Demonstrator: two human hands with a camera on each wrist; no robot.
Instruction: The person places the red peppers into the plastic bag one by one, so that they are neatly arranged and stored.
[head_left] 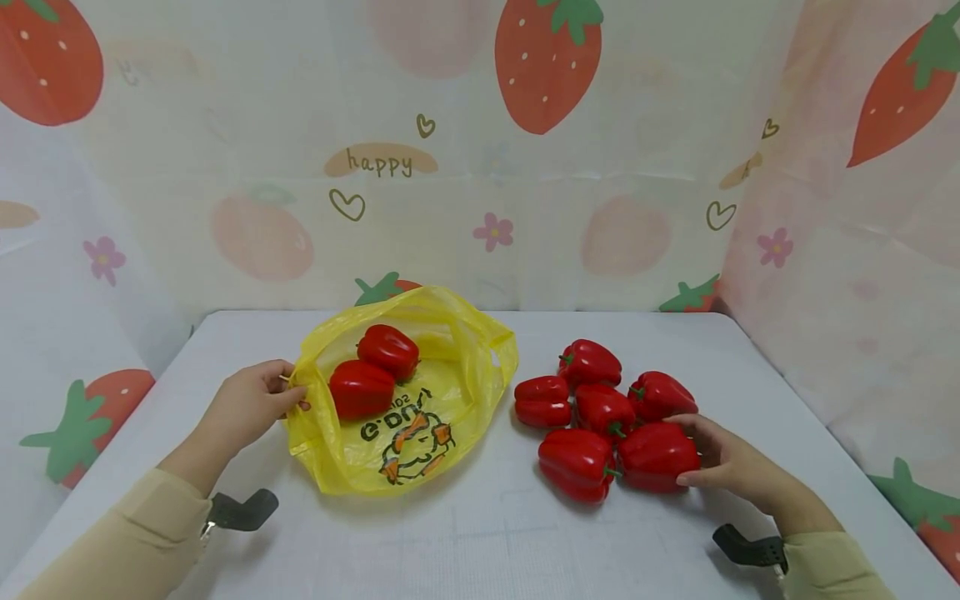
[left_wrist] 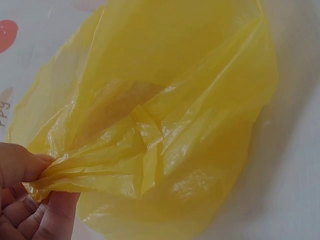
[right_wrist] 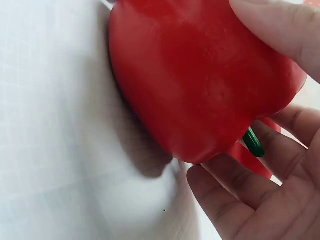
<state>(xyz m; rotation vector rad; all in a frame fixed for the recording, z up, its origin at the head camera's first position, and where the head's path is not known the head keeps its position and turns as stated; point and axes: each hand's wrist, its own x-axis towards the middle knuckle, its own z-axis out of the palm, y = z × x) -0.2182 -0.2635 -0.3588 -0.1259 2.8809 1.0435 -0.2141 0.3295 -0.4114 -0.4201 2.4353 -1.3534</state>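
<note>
My left hand [head_left: 253,408] pinches the left rim of a yellow plastic bag [head_left: 465,450] between thumb and fingers; the left wrist view shows the gathered film of the bag [left_wrist: 115,175] in that grip. The bag lies with its mouth open towards me, a cartoon print inside. Two red bell peppers [head_left: 362,389] rest in it. On the right, my right hand [head_left: 727,462] holds the nearest right red bell pepper [head_left: 656,458] of a group. Its thumb [right_wrist: 290,30] lies on one side of the pepper [right_wrist: 195,75], with the fingers curved around the other.
Several more red bell peppers [head_left: 588,362] sit close together right of the bag, touching or nearly touching the held one. They stand on a white table [head_left: 465,550]. A strawberry-printed curtain [head_left: 465,108] surrounds its back and sides.
</note>
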